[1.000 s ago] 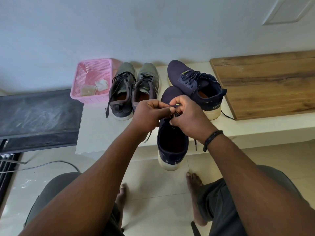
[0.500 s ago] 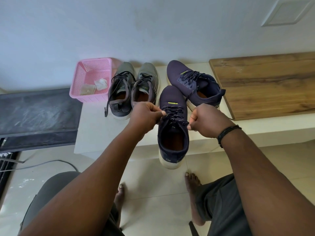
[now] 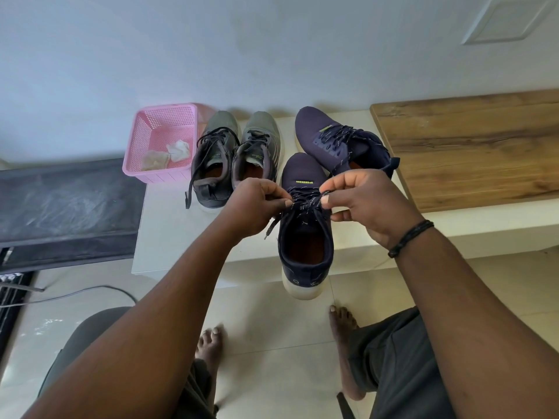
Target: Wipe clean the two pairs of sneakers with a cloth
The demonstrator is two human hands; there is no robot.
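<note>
On the white bench (image 3: 169, 237), both my hands pinch the navy sneaker's (image 3: 305, 237) laces (image 3: 305, 204), left hand (image 3: 257, 207) and right hand (image 3: 363, 201) close together; tying now, wiping cloth needed next.

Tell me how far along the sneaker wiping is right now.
No wiping shows. Done, apparently: all four shoes sit lined up on the white bench, the grey pair apart from the navy ones. In hand: the left hand and right hand each pinch laces of the near navy sneaker. Left: no cloth is held; crumpled material sits in the pink basket, so wiping cannot be confirmed on either pair.
</note>
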